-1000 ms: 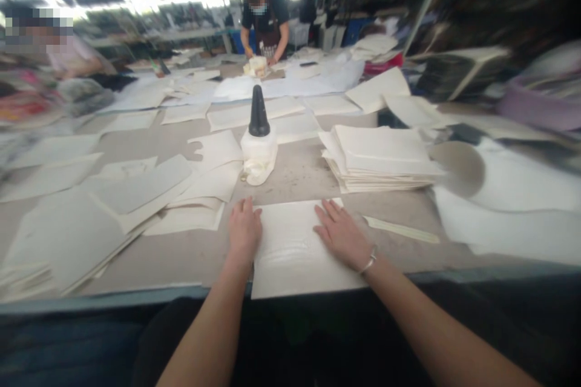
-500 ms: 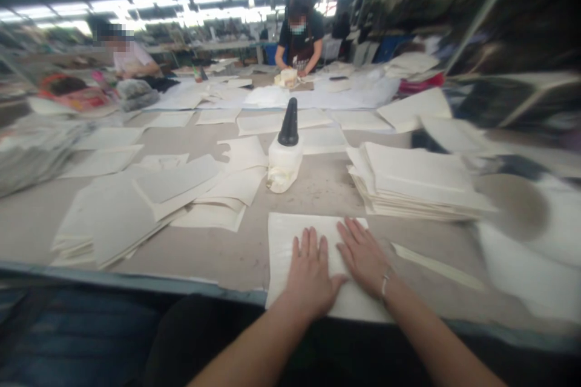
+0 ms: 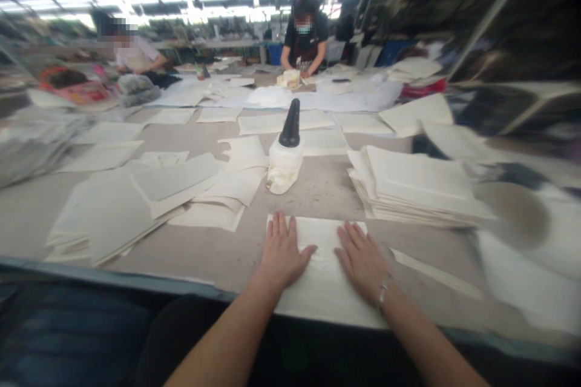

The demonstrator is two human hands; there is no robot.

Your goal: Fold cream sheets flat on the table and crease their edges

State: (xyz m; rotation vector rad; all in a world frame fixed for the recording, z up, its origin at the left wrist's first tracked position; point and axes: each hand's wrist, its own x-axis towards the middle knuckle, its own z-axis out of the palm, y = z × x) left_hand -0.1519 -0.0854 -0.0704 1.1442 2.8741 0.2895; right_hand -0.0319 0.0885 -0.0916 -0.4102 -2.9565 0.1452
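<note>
A cream-white rectangular sheet (image 3: 327, 290) lies flat at the table's near edge, its surface slightly wrinkled. On its left side rests my left hand (image 3: 282, 254), palm down with fingers stretched forward and the thumb spread. My right hand (image 3: 362, 257) lies flat on the sheet's right side, fingers pointing away from me. Neither hand grips anything. Just beyond the sheet stands a white bottle (image 3: 285, 166) with a long black conical top, its lower part stained yellowish. A narrow pale strip (image 3: 436, 273) lies right of my right hand.
A stack of cream pieces (image 3: 417, 184) sits to the right, and overlapping pale pieces (image 3: 118, 211) lie at left. More sheets are spread farther back. A masked co-worker (image 3: 305, 36) works across the table; another person (image 3: 134, 51) is at far left.
My left hand has slid left across the sheet, from near its middle to its left edge. My right hand stays in about the same place. The view has shifted slightly.
</note>
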